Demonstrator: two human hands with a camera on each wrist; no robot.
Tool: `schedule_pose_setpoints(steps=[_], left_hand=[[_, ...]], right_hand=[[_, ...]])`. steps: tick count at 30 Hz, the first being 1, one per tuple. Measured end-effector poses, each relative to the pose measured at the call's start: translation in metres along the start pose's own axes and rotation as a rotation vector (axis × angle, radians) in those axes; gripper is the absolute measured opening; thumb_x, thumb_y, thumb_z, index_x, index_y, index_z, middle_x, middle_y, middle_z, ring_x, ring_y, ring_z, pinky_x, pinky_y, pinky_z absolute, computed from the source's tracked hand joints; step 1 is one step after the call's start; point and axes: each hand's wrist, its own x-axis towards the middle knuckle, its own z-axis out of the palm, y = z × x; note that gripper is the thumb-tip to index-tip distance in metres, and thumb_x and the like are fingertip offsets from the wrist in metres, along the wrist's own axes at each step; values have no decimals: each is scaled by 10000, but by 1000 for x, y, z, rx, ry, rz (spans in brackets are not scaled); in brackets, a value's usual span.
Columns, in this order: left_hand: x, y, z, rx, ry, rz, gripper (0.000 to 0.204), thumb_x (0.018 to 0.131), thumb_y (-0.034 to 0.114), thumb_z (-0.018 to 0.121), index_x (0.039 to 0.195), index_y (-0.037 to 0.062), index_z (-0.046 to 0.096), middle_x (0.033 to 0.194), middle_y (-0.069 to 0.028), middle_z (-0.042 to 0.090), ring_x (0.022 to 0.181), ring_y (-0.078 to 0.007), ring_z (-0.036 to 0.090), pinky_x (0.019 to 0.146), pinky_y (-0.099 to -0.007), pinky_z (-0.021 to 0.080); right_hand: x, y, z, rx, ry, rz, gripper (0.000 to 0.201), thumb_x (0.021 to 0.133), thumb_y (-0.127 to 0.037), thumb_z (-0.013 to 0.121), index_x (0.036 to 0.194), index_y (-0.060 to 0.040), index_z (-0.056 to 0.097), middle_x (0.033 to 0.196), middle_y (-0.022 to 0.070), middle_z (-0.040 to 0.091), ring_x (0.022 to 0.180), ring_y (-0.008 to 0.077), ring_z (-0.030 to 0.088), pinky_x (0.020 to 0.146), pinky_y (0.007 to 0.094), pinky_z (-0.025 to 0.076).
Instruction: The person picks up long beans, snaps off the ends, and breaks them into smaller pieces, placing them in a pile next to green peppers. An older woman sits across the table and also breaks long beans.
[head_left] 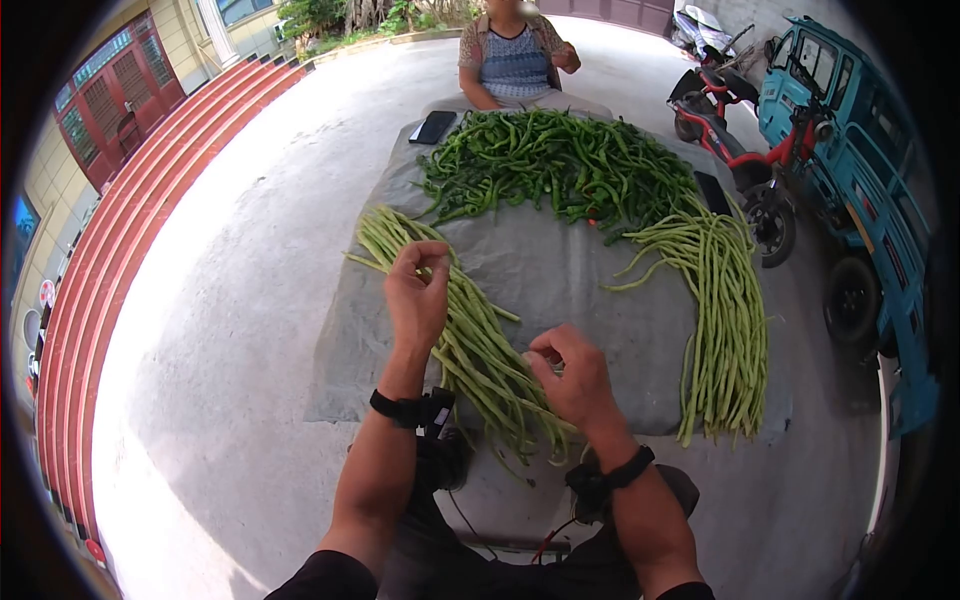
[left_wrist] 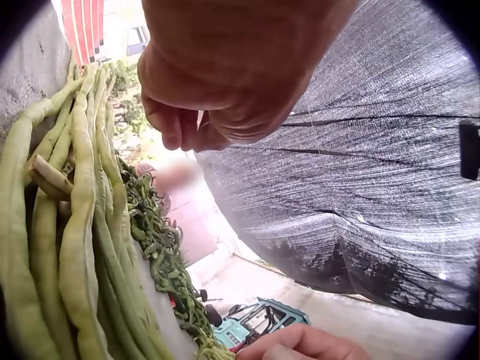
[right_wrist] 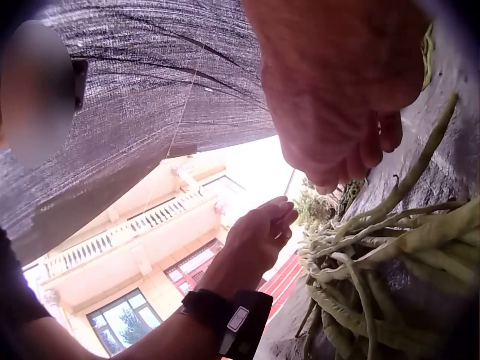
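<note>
Beneath both hands a bundle of long green beans (head_left: 480,350) lies slanted on the grey sheet, its lower ends at the near edge. My left hand (head_left: 417,300) is raised over the bundle's upper part, fingers curled and thumb tip against them; nothing shows between them. In the left wrist view that hand (left_wrist: 225,82) is seen apart from the beans (left_wrist: 82,225). My right hand (head_left: 575,378) is curled above the bundle's lower right side, thumb close to the forefinger. I cannot tell whether it pinches something thin. Bean ends (right_wrist: 375,277) lie below it in the right wrist view.
A second long-bean bundle (head_left: 725,330) lies on the sheet's right side. Green peppers (head_left: 560,165) are heaped at the far side, a phone (head_left: 436,127) at their left, another (head_left: 712,193) at right. A person (head_left: 515,60) sits opposite. A blue three-wheeler (head_left: 850,150) stands right.
</note>
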Motion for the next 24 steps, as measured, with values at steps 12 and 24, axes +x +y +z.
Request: schedule_pose_setpoints(steps=[12, 24], left_hand=[[-4, 2, 2, -40, -25, 66, 87, 976, 24, 689, 1059, 21, 715, 966, -10, 714, 884, -79, 638, 756, -251, 501], [-7, -1, 4, -160, -95, 36, 81, 992, 32, 680, 1060, 4, 714, 975, -1, 704, 891, -67, 616, 810, -235, 477]], right_hand=[[2, 39, -96, -238, 290, 186, 93, 912, -60, 718, 945, 3, 659, 855, 126, 663, 723, 261, 650, 666, 378, 515], [-44, 108, -214, -532, 664, 432, 95, 894, -70, 711, 957, -20, 659, 832, 132, 702, 774, 300, 692, 726, 413, 536]])
